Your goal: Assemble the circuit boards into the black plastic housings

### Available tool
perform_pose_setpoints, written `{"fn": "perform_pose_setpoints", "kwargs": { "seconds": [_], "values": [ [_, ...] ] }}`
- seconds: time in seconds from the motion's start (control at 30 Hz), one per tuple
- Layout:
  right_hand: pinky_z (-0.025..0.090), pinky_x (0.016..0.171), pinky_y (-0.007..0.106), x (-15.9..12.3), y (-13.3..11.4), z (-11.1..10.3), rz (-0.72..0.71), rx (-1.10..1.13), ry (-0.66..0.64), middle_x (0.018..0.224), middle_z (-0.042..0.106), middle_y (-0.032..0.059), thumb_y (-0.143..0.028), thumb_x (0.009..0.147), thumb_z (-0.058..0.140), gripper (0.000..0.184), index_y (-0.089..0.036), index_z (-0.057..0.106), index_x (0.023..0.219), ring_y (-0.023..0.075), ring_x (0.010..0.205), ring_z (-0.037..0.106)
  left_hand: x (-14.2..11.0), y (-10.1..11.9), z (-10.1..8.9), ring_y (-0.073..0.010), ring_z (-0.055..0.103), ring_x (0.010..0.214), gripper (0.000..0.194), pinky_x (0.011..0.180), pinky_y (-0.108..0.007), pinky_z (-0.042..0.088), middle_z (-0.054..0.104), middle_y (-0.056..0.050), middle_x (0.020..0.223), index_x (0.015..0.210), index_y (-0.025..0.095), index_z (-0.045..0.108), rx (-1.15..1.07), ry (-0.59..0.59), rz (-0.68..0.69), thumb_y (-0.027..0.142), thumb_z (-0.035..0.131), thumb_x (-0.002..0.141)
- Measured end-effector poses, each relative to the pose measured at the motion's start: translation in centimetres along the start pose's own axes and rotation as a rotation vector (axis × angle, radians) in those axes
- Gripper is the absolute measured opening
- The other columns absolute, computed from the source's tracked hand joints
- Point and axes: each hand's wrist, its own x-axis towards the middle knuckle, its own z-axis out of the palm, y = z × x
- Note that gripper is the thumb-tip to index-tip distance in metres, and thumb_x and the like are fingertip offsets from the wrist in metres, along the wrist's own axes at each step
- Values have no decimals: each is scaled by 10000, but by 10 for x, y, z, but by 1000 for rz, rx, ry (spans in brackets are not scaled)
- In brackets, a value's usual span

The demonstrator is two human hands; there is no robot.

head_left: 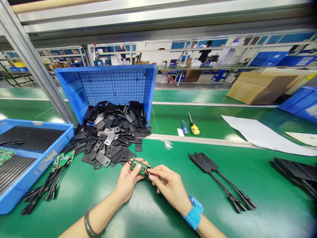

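My left hand (128, 180) is closed around a small green circuit board (141, 168) with a digit display, its thumb across the front. A black edge, apparently a plastic casing, shows around the board. At the board's right end, my right hand (169, 185) pinches the short coloured wires, thumb and forefinger together. Just behind my hands lies a loose heap of flat black plastic casing pieces (114, 150), spilling from a tipped blue crate (114, 86). To the right, two black cased units with cables (204, 162) lie side by side.
At left, a blue tray (47, 155) holds black cables and boards; several boards with cables (58, 165) lie beside it. Beyond my hands are a blue cutter (184, 127), a yellow screwdriver (194, 128) and white paper (260, 135). More black units (294, 172) lie far right.
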Motion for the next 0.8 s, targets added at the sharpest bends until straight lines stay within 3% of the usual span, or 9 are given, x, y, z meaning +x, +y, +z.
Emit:
{"fn": "perform_pose_setpoints", "kwargs": {
  "seconds": [0.17,0.3,0.4,0.6,0.8],
  "values": [
    [453,334,178,-2,0,6,165,75,10,629,537,-25,-438,770,662,304,-190,543,900,123,491,561,0,-4,2,-256,650,945,301,750,-342,528,677,-120,1015,1005,157,544,97,96,46,363,653,814],
    [345,309,167,0,-1,5,305,51,-131,540,491,-48,-499,780,610,331,-175,546,791,84,382,455,0,-3,3,-250,667,893,324,718,-330,539,690,-120,968,983,150,537,152,128,46,375,671,792],
    [300,381,180,1,-1,2,273,5,-177,520,451,-40,-474,800,582,344,-151,574,682,70,424,378,0,-2,4,-255,676,868,348,713,-345,546,693,-119,962,983,155,525,169,115,30,393,679,779],
    [270,474,209,0,0,-1,179,-109,-100,550,430,-43,-414,809,598,296,-154,580,667,89,515,343,-1,-2,4,-223,675,876,364,752,-332,534,700,-101,960,1084,185,457,232,77,15,400,610,833],
    [298,498,218,-3,3,5,181,0,-56,555,472,-38,-401,781,631,274,-161,581,658,99,520,387,-5,-3,4,-224,674,882,297,761,-332,530,701,-102,954,1025,187,449,224,59,25,382,590,851]
  ]
}}
